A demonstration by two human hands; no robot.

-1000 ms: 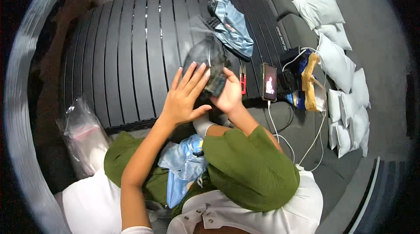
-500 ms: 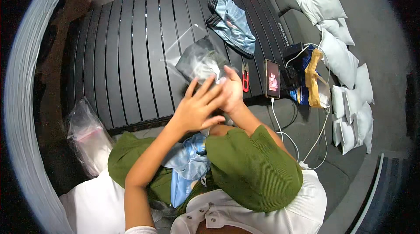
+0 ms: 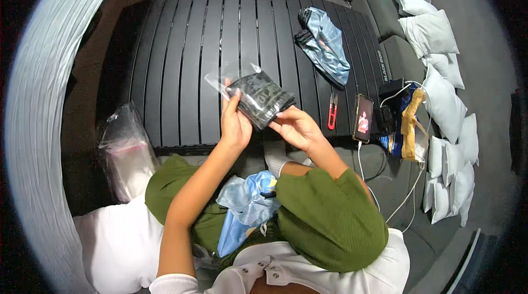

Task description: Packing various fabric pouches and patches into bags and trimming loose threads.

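Note:
Between both hands, above the near edge of the slatted table, I hold a clear plastic bag [image 3: 256, 95] with a folded black cloth inside it. Grey markings show on the dark cloth. My left hand [image 3: 235, 123] grips the bag's left side, thumb on top and fingers behind. At the lower right corner, my right hand [image 3: 297, 127] pinches the bag between thumb and fingers. A bundle of shiny light-blue fabric [image 3: 250, 198] lies in my lap, between my green-clad legs.
On the black slatted table [image 3: 181, 68] lie blue fabric with black trim [image 3: 324, 44] and red-handled thread snips [image 3: 333, 111]. A phone [image 3: 362, 120] on a white cable stands at its right edge beside a blue-and-yellow bag [image 3: 410, 123]. Clear bags [image 3: 129, 156] lie left; white cushions [image 3: 440, 90] line the right.
My hands, earlier spread over the bag on the table, now hold it raised and tilted at its sides. The view has shifted, so the table appears further right.

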